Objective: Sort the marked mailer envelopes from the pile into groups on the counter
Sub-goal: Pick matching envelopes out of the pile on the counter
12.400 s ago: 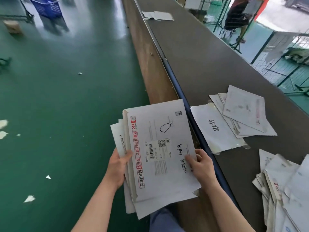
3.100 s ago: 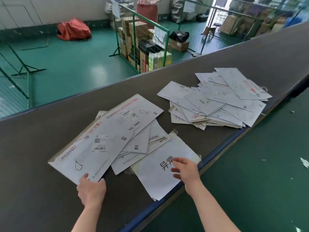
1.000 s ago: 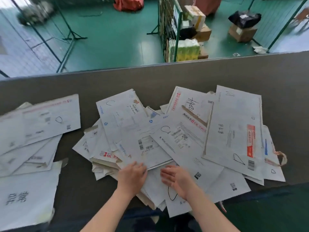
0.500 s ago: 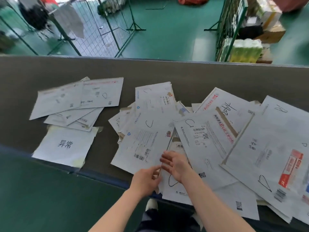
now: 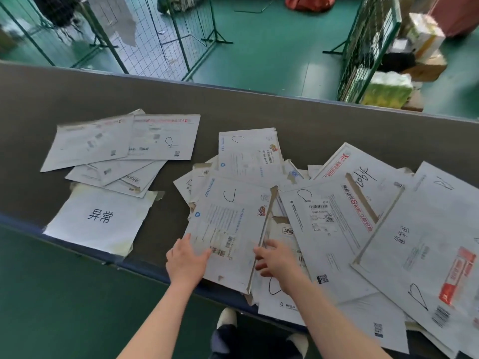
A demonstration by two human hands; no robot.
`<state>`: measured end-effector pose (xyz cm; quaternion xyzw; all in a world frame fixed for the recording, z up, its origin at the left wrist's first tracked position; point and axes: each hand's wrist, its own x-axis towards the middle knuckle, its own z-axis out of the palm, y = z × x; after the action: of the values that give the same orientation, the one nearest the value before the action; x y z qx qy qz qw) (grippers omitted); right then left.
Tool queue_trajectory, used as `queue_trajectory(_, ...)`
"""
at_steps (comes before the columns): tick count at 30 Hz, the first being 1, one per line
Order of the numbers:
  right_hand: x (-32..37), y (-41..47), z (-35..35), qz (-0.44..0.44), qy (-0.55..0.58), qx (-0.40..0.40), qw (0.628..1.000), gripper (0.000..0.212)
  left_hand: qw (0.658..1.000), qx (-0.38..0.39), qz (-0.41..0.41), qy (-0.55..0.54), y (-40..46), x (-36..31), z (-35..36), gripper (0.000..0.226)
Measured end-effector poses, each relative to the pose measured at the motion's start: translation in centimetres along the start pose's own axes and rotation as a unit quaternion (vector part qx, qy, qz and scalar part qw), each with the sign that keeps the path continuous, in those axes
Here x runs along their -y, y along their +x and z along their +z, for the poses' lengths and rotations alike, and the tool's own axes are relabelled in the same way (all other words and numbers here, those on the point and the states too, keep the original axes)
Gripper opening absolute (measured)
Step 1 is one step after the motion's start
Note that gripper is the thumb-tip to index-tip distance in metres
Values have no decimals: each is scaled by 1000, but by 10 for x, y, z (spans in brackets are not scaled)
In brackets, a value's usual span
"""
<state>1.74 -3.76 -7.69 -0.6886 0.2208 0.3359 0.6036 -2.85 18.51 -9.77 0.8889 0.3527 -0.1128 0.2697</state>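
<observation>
Envelopes lie scattered in a big pile along the near edge of the bench, some overhanging it. The left hand grips the near left corner of the top mailer, marked with a pen loop, thumb on its face and fingers under it. The right hand rests, fingers loosely spread, at that mailer's lifted right edge, holding nothing. Toward the bench's left end lies a smaller sorted group, and just beside it at the near edge a labelled white sheet.
</observation>
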Motion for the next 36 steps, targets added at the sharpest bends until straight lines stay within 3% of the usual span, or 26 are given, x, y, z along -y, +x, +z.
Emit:
queue_trajectory(4, -5, -6, 8, -15, -21, 2, 1000, 37, 1000, 1, -19, 19, 10, -2, 0, 84)
queue_trajectory(10, -8, -7, 6, 28, 38, -15, 999, 31, 999, 10, -22, -20, 13, 2, -4, 83)
queue_trajectory(14, -7, -11, 10, -21, -8, 0, 1000, 17, 1000, 21, -12, -3, 7, 3, -5, 85)
queue_trajectory(19, 3, -17, 16, -93, 26, 36, 995, 30, 998, 41, 0, -42, -1, 4, -10, 84)
queue_trajectory(23, 13, -20, 6, -143, 115, -5, 983, 32, 990, -23, 1, -141, -10, 8, -12, 74)
queue_trajectory(25, 18, -18, -2, -149, 180, -32, 972, 30, 968, -40, -30, -247, -14, 6, -12, 72)
queue_trajectory(27, 24, -14, -7, -136, 233, -37, 962, 27, 920, 1, -76, -385, -17, 2, -13, 76)
queue_trajectory(29, 29, -14, -8, -122, 256, -28, 959, 25, 833, 88, -99, -538, -21, -4, -14, 85)
queue_trajectory(31, 28, -17, -5, -108, 231, -9, 967, 24, 758, 180, -81, -621, -28, -14, -17, 88)
queue_trajectory(33, 23, -22, -1, -88, 182, 26, 979, 26, 727, 224, -46, -648, -38, -28, -16, 65)
queue_trajectory(36, 16, -25, -11, -68, 128, 22, 989, 17, 736, 205, -45, -644, -42, -39, -13, 44)
